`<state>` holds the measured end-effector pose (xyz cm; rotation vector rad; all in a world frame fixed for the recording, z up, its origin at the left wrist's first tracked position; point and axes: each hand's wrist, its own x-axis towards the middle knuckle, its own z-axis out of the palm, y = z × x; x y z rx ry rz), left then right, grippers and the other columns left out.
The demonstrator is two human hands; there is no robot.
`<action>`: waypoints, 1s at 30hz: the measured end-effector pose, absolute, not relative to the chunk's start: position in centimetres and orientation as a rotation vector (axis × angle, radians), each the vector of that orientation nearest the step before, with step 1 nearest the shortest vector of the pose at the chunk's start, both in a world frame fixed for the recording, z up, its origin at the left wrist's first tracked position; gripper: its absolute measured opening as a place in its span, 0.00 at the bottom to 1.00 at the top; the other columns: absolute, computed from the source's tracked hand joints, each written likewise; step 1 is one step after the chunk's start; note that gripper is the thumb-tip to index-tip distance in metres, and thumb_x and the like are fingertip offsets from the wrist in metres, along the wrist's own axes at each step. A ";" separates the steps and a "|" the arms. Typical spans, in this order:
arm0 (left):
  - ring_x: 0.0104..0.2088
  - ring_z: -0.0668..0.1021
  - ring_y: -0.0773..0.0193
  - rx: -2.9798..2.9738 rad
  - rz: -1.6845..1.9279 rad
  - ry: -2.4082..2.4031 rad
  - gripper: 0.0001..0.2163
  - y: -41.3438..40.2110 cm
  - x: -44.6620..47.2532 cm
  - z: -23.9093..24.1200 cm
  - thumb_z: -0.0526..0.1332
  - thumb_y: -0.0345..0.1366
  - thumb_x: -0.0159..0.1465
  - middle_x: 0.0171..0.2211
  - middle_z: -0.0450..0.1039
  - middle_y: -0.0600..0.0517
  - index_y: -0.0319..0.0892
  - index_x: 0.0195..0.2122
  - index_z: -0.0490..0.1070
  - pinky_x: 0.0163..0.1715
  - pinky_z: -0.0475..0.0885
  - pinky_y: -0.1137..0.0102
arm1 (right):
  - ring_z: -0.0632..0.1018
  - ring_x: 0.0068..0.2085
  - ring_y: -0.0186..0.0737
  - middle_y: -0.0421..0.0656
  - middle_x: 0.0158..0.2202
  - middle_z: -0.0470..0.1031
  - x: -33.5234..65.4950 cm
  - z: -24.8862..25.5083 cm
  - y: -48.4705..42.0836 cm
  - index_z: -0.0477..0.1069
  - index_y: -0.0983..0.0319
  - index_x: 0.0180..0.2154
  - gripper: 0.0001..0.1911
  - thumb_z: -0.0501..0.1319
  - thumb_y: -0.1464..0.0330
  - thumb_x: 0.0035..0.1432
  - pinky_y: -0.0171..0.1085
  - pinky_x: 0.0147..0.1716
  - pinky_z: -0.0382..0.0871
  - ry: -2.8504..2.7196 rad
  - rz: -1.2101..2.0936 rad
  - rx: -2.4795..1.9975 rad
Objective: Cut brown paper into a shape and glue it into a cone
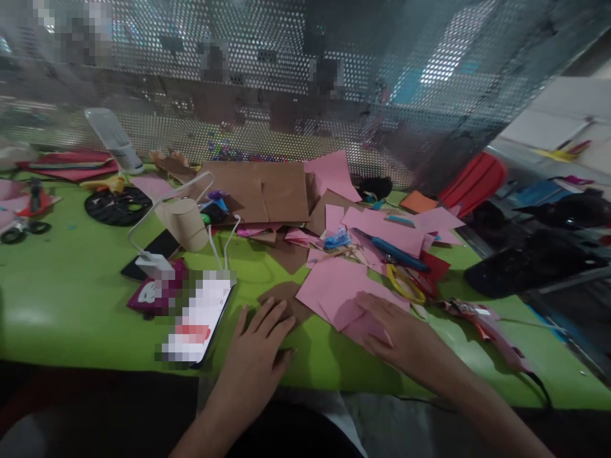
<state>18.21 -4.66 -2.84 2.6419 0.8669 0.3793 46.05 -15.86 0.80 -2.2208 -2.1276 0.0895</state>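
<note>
My left hand (255,346) lies flat on the green table (71,299), fingers stretched out, fingertips touching a brown paper piece (281,296). My right hand (396,331) rests palm down on a pink paper sheet (334,289), fingers spread and pressing on it. Neither hand holds anything. A phone (198,318) lies just left of my left hand.
Pink and brown paper pieces (382,229) are scattered over the table middle. Yellow-handled scissors (405,283), a blue pen (398,254), a brown cardboard sheet (258,187), a paper roll (184,222), a white charger with cable (153,261) and a black disc (117,205) lie around. A perforated metal screen (286,83) stands behind.
</note>
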 end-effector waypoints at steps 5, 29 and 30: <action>0.65 0.62 0.54 2.629 0.403 0.894 0.19 -4.9 17.9 -2.5 0.56 0.36 0.66 0.65 0.59 0.56 0.54 0.58 0.65 0.62 0.55 0.45 | 0.74 0.57 0.50 0.51 0.58 0.71 46.0 1.5 -15.5 0.65 0.63 0.59 0.25 0.56 0.66 0.60 0.50 0.54 0.70 -2.115 0.071 -2.266; 0.60 0.67 0.52 2.662 0.533 0.908 0.21 -5.7 18.7 -2.8 0.58 0.37 0.65 0.61 0.66 0.51 0.48 0.60 0.65 0.59 0.58 0.49 | 0.79 0.48 0.57 0.53 0.49 0.79 53.8 6.5 -13.3 0.76 0.64 0.49 0.19 0.53 0.72 0.59 0.50 0.45 0.73 -1.563 -0.644 -2.496; 0.60 0.67 0.52 2.664 0.536 0.905 0.21 -5.7 18.7 -2.9 0.58 0.37 0.65 0.61 0.66 0.51 0.48 0.60 0.65 0.59 0.58 0.49 | 0.77 0.51 0.58 0.54 0.52 0.77 54.0 6.3 -12.7 0.74 0.65 0.51 0.21 0.53 0.73 0.58 0.52 0.48 0.71 -1.614 -0.628 -2.499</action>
